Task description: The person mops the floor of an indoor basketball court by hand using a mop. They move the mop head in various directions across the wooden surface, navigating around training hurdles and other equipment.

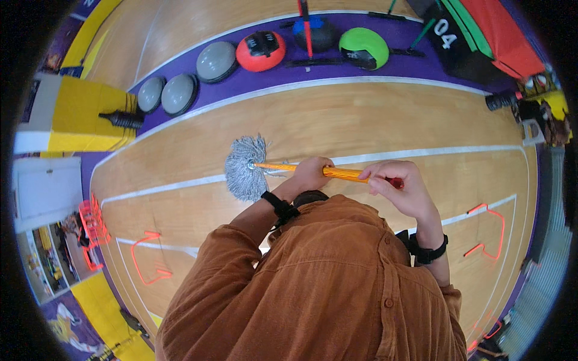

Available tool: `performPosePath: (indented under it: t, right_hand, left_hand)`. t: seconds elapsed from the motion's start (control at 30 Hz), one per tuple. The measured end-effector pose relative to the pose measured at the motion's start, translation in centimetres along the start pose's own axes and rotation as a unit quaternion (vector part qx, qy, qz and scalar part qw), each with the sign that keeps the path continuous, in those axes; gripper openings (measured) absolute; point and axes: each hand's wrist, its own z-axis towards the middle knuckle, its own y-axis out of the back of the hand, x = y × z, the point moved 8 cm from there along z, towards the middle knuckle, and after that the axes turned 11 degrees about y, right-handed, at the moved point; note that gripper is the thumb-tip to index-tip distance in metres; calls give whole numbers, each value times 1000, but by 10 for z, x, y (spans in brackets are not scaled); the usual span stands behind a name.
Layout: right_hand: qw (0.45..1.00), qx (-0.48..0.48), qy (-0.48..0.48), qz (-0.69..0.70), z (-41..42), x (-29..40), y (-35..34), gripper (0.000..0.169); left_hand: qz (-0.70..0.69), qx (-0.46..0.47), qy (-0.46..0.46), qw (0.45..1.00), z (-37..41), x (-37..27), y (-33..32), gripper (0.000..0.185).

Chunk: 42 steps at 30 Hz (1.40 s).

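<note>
A string mop has an orange wood-grain handle (345, 173) that slants from my body toward the left. Its grey yarn head (246, 169) lies spread on the wooden court floor (388, 117), across a white painted line. My left hand (312, 173) grips the handle's middle. Close to the dark red end of the handle, my right hand (399, 185) holds on with thumb and fingers. Black straps circle both wrists.
Along a purple strip (280, 85) ahead lie grey domed balance trainers (216, 62), a red medicine ball (261, 50), a green one (364, 48) and push brooms (314, 62). Orange hurdles (151, 257) (496, 230) stand either side. A yellow padded block (92, 113) is at left.
</note>
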Motion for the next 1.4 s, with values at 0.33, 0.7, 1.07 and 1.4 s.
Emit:
performPosePath:
  t: [0.33, 0.7, 1.07, 1.4]
  right_hand:
    - [977, -205, -45, -30, -103, 9, 31, 17]
    - [888, -436, -116, -93, -215, 30, 16, 15]
    - [790, -508, -200, -280, -281, 89, -9, 14]
    - [796, -484, -160, -328, -282, 105, -20, 9]
  left_hand:
    - [69, 76, -164, 981, 45, -89, -59, 23]
    - [71, 206, -324, 921, 31, -198, -164, 13]
    - [133, 416, -446, 781, -60, -277, -285, 16]
    - [193, 491, -516, 674, -101, -269, -318, 38]
